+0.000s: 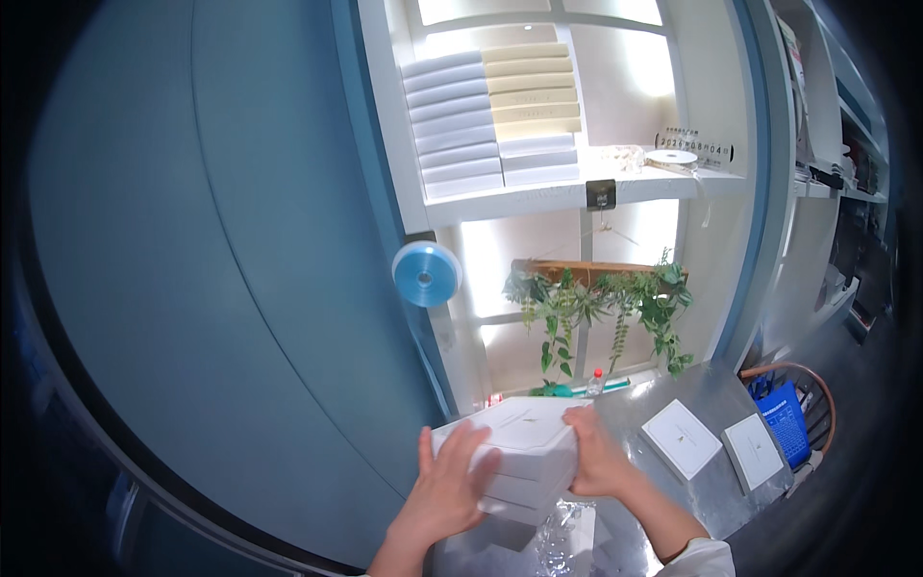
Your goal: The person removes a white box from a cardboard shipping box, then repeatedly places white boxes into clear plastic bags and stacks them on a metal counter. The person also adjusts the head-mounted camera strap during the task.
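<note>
A stack of white cardboard boxes (530, 461) is held above a metal table (620, 534), the top lid bearing a thin border and a small gold mark. My left hand (451, 479) presses on the near left side with its fingers spread, slightly blurred. Around the right side of the stack my right hand (595, 454) is closed, thumb near the top edge. Crumpled clear plastic (566, 544) lies on the metal below the boxes. Further right, two flat white boxes (681, 440) (753, 452) rest on the table.
Shelves ahead hold stacked white boxes (458, 130) and cream boxes (533, 86). A blue ribbon spool (425, 275) hangs at the shelf's left post. Artificial hanging plants (598, 296) are behind the table, near a red-capped bottle (595, 384). A chair (829, 411) with a blue bag (786, 425) stands right.
</note>
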